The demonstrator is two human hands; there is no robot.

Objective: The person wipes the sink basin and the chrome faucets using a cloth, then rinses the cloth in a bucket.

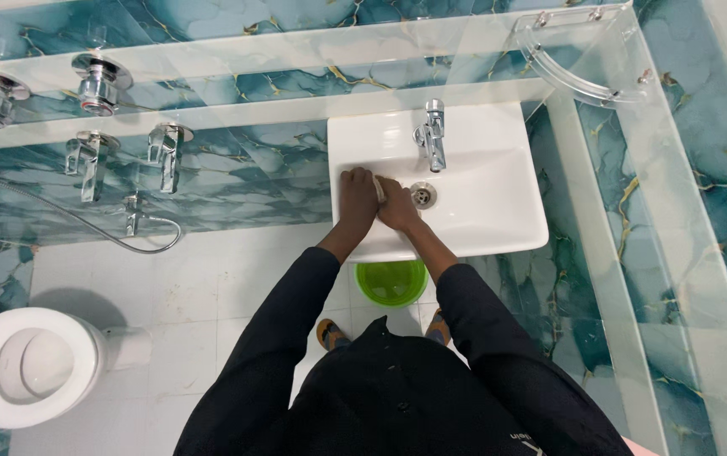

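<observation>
Both my hands are closed on a small pale cloth [379, 187], left hand [358, 200] and right hand [398, 205] pressed together inside the white sink [499, 211] beside the drain [423, 195]; tap [433, 135] looks dry, basin looks clean, green bucket [390, 281] waits below.

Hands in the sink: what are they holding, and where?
A small pale cloth, pinched between the left hand and right hand; exactly which part is hidden.

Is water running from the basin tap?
No: no stream falls from the chrome tap into the white basin.
</observation>
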